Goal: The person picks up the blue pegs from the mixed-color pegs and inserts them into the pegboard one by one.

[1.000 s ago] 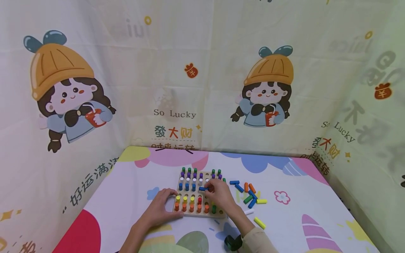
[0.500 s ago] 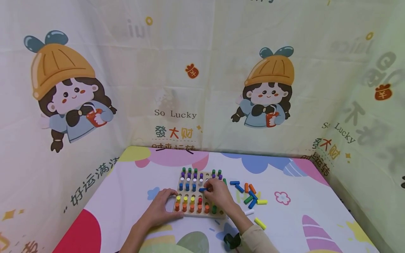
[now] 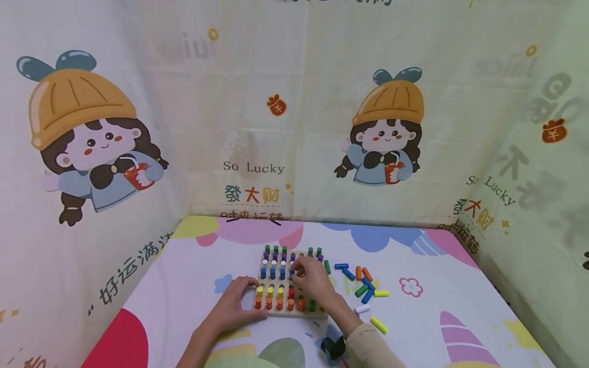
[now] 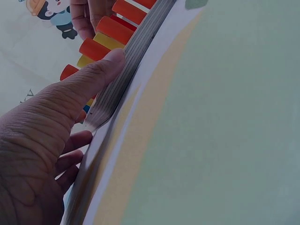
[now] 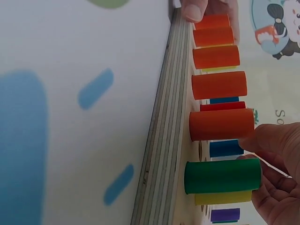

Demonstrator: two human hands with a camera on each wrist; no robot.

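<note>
A wooden pegboard (image 3: pixel 294 314) stands on the table, filled with rows of coloured pegs. My left hand (image 3: pixel 232 306) holds its near left corner, the thumb on the front edge beside the orange pegs (image 4: pixel 116 29) and the fingers along the left side. Over the middle of the board, my right hand (image 3: pixel 315 281) pinches a blue peg (image 5: pixel 226 148) between thumb and fingers. This peg stands at the board in line with three other blue pegs (image 3: pixel 273 274). Part of it is hidden by the fingers in the head view.
Loose pegs lie right of the board: several blue ones (image 3: pixel 348 274), orange ones (image 3: pixel 366 274), a yellow peg (image 3: pixel 379 325) and a white peg (image 3: pixel 363 308). A black object (image 3: pixel 333 348) is by the right sleeve. Printed cloth (image 3: pixel 322 153) hangs behind the table.
The blue peg lay sideways in my right fingers; now it is upright at the board. My right hand has shifted slightly left. The left hand keeps its place.
</note>
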